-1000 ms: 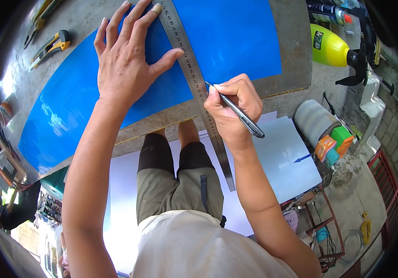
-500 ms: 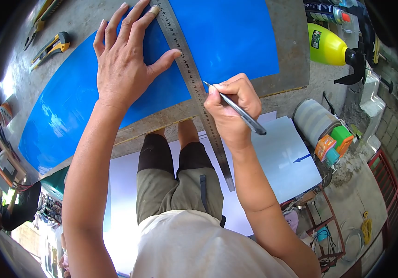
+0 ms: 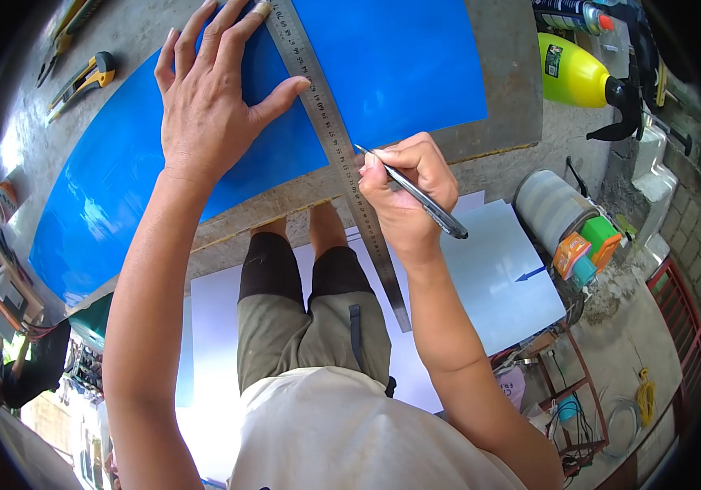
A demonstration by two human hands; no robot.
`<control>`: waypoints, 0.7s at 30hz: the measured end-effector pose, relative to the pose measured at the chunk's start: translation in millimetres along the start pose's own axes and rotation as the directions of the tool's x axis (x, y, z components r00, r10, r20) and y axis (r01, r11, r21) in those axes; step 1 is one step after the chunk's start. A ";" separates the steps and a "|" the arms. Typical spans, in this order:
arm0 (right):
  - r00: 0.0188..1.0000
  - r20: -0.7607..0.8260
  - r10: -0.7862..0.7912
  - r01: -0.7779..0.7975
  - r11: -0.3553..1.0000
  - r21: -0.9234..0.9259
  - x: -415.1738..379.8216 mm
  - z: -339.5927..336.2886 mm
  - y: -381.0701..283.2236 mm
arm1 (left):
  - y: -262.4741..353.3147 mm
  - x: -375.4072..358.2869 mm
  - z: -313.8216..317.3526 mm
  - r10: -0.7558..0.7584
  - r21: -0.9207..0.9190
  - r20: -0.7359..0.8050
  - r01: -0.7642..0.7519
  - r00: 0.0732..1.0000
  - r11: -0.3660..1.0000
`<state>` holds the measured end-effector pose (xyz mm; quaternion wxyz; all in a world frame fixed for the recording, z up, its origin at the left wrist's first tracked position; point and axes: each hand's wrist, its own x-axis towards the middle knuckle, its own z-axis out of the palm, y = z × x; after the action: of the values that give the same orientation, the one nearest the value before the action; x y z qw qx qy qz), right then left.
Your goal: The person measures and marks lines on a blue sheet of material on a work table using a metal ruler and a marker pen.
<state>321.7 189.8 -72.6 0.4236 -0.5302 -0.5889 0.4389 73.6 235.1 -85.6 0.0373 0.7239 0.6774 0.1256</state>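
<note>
My left hand (image 3: 207,114) lies spread on a blue sheet (image 3: 113,196), its thumb tip and a fingertip at the edge of a long metal ruler (image 3: 330,131). The ruler crosses the blue sheet at a slant, and its lower end sticks out past the table edge. In my right hand (image 3: 412,192) is a dark pen (image 3: 436,214), pinched between thumb and fingers. The pen's tip points at the blue sheet beside the ruler's right edge.
A yellow-handled cutter (image 3: 82,86) and pliers (image 3: 63,37) lie at the upper left. A yellow-green spray bottle (image 3: 575,72) is at the upper right. White sheets (image 3: 502,278) and a striped cylinder (image 3: 553,208) sit beyond the table edge.
The whole view has shifted slightly, with the sheet, ruler and left hand now a little further left. Both hands keep the same pose, and the pen tip remains beside the ruler.
</note>
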 end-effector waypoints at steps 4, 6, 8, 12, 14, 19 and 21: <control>1.000 -0.013 0.021 -0.021 1.000 0.014 -0.3 1.0 -0.1 | 2.4 2.8 -3.3 0.003 0.001 0.000 -0.003 1.000 1.000; 1.000 -0.015 0.018 -0.018 1.000 0.017 -0.6 0.7 0.4 | 9.7 7.1 -18.5 -0.035 0.012 0.089 0.034 0.995 0.999; 1.000 -0.014 0.021 -0.021 1.000 0.011 -1.1 0.4 0.9 | 13.7 10.2 -26.0 -0.075 0.027 0.176 0.071 0.981 0.997; 0.999 -0.015 0.030 -0.030 0.999 0.029 -1.2 0.8 0.5 | 14.7 10.8 -27.1 -0.095 0.015 0.202 0.094 0.975 0.995; 1.000 -0.012 0.003 -0.003 1.000 0.005 -1.3 0.3 2.2 | 15.6 10.9 -27.2 -0.097 0.014 0.203 0.096 0.974 0.995; 1.000 0.007 -0.024 0.024 0.999 -0.022 0.9 -0.1 -1.3 | 25.0 13.7 -33.4 -0.133 0.016 0.206 0.133 0.969 0.991; 0.999 0.016 -0.036 0.036 0.999 -0.033 1.7 -1.1 -1.6 | 27.6 14.9 -35.9 -0.147 0.022 0.224 0.146 0.963 0.989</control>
<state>322.2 191.5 -70.8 0.4177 -0.5232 -0.6090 0.4254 92.9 243.4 -42.7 0.1210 0.6814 0.7208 0.0377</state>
